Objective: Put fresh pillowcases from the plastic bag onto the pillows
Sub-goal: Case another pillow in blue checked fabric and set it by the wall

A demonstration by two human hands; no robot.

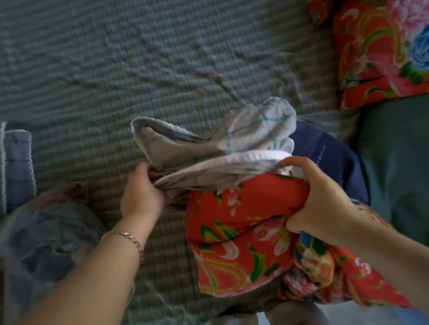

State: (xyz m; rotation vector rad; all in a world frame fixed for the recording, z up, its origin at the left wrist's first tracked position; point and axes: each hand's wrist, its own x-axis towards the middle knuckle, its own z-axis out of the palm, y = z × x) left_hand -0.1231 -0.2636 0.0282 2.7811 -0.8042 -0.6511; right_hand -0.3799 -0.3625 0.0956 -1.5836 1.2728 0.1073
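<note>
Pillowcase (217,146) — L hand (141,189); pillow (242,228) — R hand (316,198)

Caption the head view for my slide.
Left hand pinches the checked pillowcase open; right hand grips the red floral pillow at its mouth.

The left hand (142,193) pinches the pale checked pillowcase (231,133); the right hand (316,198) grips the red floral pillow (234,229).

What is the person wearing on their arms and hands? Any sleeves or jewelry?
Both forearms are bare, no sleeves in view. A thin silvery chain bracelet sits at the wrist of the left hand. The right hand and its wrist show no ring, watch or band.
</note>
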